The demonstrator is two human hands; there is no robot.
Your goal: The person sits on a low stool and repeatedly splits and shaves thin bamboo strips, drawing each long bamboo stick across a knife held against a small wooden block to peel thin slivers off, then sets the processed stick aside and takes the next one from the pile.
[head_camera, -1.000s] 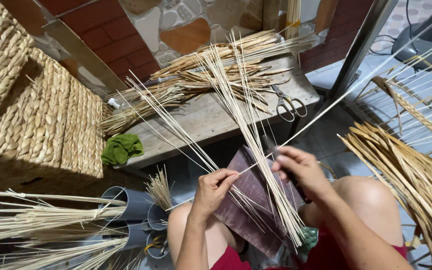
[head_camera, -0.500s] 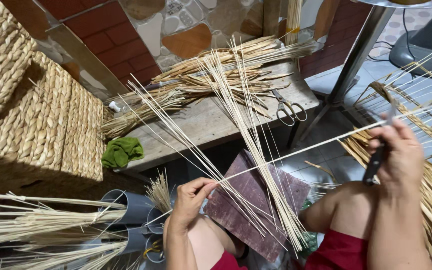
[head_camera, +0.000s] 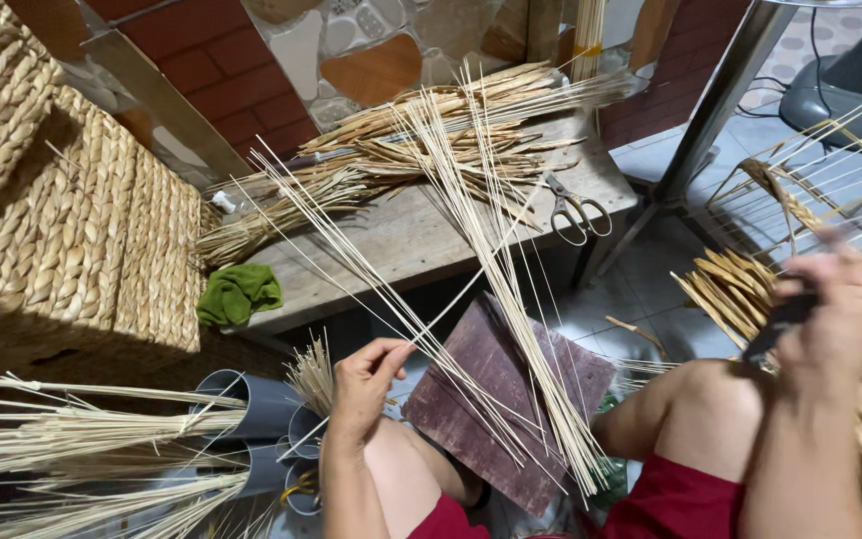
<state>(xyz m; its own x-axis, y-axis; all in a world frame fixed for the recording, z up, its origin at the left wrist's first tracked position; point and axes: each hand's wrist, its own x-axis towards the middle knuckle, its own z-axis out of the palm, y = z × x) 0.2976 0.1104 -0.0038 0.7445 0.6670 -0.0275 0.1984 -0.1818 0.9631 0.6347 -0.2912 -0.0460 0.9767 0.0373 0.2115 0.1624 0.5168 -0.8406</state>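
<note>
The left hand [head_camera: 363, 384] pinches one thin reed strip [head_camera: 451, 309] in its fingers; the strip runs up and away past them. The right hand [head_camera: 835, 319], blurred, is clenched around a dark-handled knife [head_camera: 778, 321]. Beyond lie a wooden board [head_camera: 496, 399], then scissors [head_camera: 576, 212] on the bench [head_camera: 391, 245].

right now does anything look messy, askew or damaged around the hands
Nothing looks damaged. The thin sticks lie fanned and crossing rather than bundled, from the wooden bench down over the dark board. The left hand pinches one stick; the right hand is blurred around a dark tool. Scissors lie open near the bench edge.
</note>
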